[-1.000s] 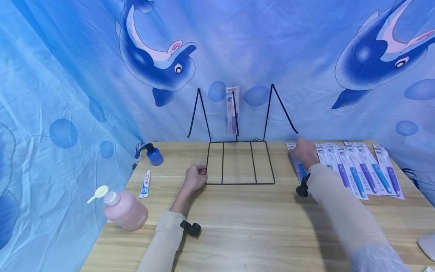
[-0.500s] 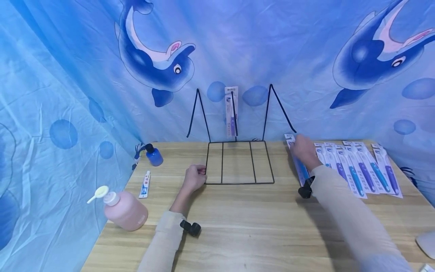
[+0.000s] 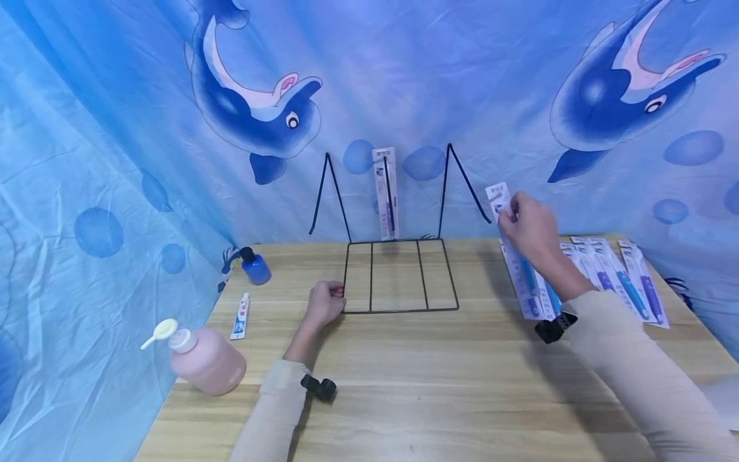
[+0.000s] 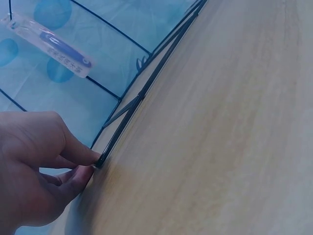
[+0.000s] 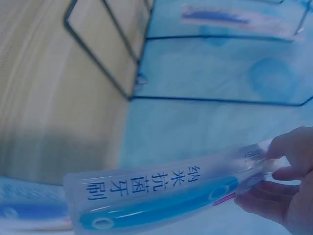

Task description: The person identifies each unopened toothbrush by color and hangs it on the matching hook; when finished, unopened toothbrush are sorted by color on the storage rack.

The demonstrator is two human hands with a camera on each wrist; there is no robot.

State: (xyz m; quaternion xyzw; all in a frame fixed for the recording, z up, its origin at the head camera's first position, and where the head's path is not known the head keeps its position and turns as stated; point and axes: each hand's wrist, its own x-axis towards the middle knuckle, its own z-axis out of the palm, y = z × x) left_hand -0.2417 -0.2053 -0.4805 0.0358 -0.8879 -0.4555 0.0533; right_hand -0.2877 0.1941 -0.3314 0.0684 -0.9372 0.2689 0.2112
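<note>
My right hand (image 3: 534, 234) pinches the top end of a packaged toothbrush (image 3: 498, 194), lifted off the table to the right of the black wire display rack (image 3: 412, 311). In the right wrist view this toothbrush (image 5: 161, 196) shows a blue handle in clear wrapping. At the rack's front left corner my left hand (image 3: 324, 303) pinches the wire between thumb and fingers, also seen in the left wrist view on the rack (image 4: 120, 134). From the rack's middle prong hangs another packaged toothbrush (image 3: 381, 199), purple-handled. Both outer prongs are bare.
Several packaged toothbrushes (image 3: 641, 282) lie fanned out on the table's right side, partly behind my right arm. On the left stand a pink pump bottle (image 3: 209, 364) and a small blue bottle (image 3: 256, 268), with a toothpaste tube (image 3: 240, 316) between them. A blue dolphin-print curtain (image 3: 496, 77) closes off the back.
My right hand has raised the packaged toothbrush from the table, tilting its top end up first. The left hand keeps its hold on the rack. The head view has shifted slightly right.
</note>
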